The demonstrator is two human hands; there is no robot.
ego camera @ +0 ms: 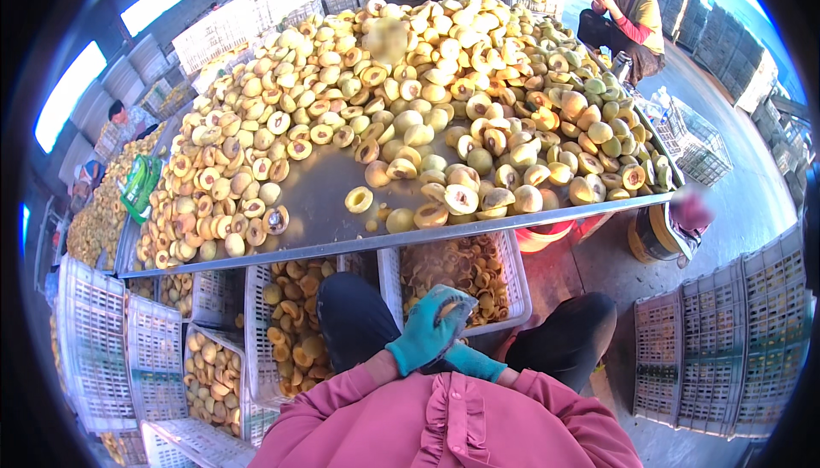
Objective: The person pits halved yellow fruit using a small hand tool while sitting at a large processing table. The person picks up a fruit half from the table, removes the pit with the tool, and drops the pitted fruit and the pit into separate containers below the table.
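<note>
My left hand (pixel 428 327), in a teal work glove, is curled in front of my torso. A small brownish patch shows by its fingers, but I cannot tell if it is a held piece. Below and partly behind it is my right hand (pixel 475 361), also gloved in teal, its fingers hidden. Just beyond them, between my knees, a white plastic crate (pixel 520 295) holds brownish fruit pieces. Above it stands a metal-topped table (pixel 320 189) heaped with halved yellow stone fruit (pixel 397 90), apparently peaches, many with pits. One hollowed half (pixel 359 199) lies on the bare metal.
Fruit-filled crates (pixel 256 340) crowd my left side. Stacked crates (pixel 717 340) stand on the right. A metal rim (pixel 410 237) edges the table. A red tub (pixel 544 234) sits beneath it. A green bag (pixel 141 187) lies at left. A person (pixel 631 26) sits at far right.
</note>
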